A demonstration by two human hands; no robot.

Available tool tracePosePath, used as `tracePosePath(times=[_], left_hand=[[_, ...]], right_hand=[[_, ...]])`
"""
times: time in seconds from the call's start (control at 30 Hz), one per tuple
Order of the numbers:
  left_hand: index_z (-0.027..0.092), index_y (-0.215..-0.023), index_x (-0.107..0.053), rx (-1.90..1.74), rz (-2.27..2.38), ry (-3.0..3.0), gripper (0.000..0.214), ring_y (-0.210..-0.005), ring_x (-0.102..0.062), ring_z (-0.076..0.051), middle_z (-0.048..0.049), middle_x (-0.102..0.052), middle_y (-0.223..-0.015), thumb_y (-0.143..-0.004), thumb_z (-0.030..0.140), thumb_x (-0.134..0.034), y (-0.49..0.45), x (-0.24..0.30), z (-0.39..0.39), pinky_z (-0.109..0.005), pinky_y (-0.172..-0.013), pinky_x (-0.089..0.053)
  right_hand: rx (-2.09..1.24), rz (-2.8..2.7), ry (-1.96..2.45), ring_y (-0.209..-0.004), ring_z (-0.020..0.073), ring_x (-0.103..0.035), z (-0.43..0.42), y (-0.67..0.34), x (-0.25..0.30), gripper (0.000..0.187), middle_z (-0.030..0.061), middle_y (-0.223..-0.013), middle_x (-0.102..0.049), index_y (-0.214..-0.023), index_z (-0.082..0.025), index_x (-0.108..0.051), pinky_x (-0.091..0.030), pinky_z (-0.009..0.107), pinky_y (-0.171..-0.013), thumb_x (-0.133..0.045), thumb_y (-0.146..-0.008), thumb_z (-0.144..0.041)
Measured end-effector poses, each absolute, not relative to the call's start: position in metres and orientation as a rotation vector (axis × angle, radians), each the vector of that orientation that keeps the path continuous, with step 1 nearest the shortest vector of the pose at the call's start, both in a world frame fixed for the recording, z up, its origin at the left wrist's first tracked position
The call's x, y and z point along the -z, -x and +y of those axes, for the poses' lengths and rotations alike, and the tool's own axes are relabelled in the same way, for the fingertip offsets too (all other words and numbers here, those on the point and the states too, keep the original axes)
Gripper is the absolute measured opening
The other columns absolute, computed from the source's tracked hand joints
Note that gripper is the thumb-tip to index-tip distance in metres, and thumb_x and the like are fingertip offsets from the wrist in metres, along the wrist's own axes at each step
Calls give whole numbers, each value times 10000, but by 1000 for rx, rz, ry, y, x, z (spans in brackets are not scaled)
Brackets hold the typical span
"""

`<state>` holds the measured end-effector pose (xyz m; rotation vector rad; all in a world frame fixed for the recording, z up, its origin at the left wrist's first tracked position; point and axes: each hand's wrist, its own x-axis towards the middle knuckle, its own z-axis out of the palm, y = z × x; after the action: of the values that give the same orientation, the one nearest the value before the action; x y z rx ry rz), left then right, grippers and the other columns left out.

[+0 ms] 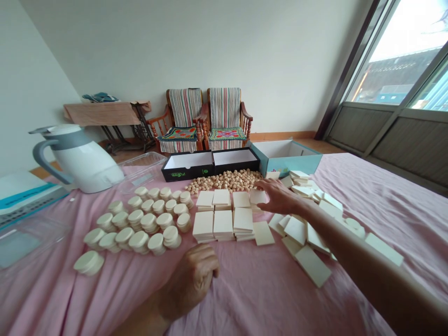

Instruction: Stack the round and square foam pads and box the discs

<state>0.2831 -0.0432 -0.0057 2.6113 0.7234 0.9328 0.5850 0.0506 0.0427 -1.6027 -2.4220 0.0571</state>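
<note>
Your right hand [278, 197] reaches over from the near right corner of the table [241, 294], palm down, thumb and fingers parted at a stack of square tiles [257, 197] toward the far edge; you cannot tell whether they pinch it. Your left hand [196, 273] curls into a loose fist by the near edge. The black box [187, 172] at the far edge bears green marks, too small to read; print on the blue-and-white box [31, 201] at the left edge is blurred.

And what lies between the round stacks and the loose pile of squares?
In the head view, two rows of square pieces, mostly stacked, lie between the round stacks and the loose pile; the right hand is at the far row's right end.
</note>
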Motion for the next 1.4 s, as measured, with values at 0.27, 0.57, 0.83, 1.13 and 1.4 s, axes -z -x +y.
tracePosePath(times=[0.27, 0.57, 0.83, 1.13, 1.4], left_hand=[[168, -612, -475, -945, 725, -2619, 290, -589, -490, -112, 8, -532, -576, -792, -35, -373, -283, 6, -43, -220, -573, -341], [170, -625, -474, -934, 730, -2621, 275, -594, -486, -109, 12, -528, -587, -752, -54, -377, -282, 7, -44, -216, -576, -340], [172, -625, -476, -936, 725, -2630, 278, -594, -480, -111, 12, -523, -586, -758, -51, -377, -283, 6, -43, -220, -575, -341], [172, -615, -487, -926, 736, -2630, 286, -584, -486, -114, 9, -527, -580, -779, -33, -373, -284, 5, -44, -222, -568, -350], [172, -622, -479, -899, 763, -2614, 276, -594, -489, -116, 11, -528, -586, -754, -46, -374, -282, 10, -43, -221, -578, -353]], right_hand=[[64, -2346, 1684, -967, 209, -579, 63, -596, -44, 318, 78, -1066, -660, -1116, -180, -604, -396, 309, -839, -534, -831, -303], [399, -2105, 1973, -1022, 270, -501, 103, -620, -36, 291, 128, -1060, -638, -1065, -163, -614, -351, 359, -825, -435, -839, -126], [441, -2146, 2011, -968, 252, -502, 101, -617, -30, 213, 130, -995, -607, -912, -184, -652, -361, 332, -764, -453, -846, -149], [-252, -1742, 1784, -705, 181, -576, 77, -604, -50, 157, 43, -740, -658, -848, -180, -643, -427, 285, -631, -526, -775, -256], [-634, -1783, 1684, -549, 127, -591, 67, -588, -27, 138, 16, -595, -658, -706, -155, -647, -432, 219, -509, -551, -746, -246]])
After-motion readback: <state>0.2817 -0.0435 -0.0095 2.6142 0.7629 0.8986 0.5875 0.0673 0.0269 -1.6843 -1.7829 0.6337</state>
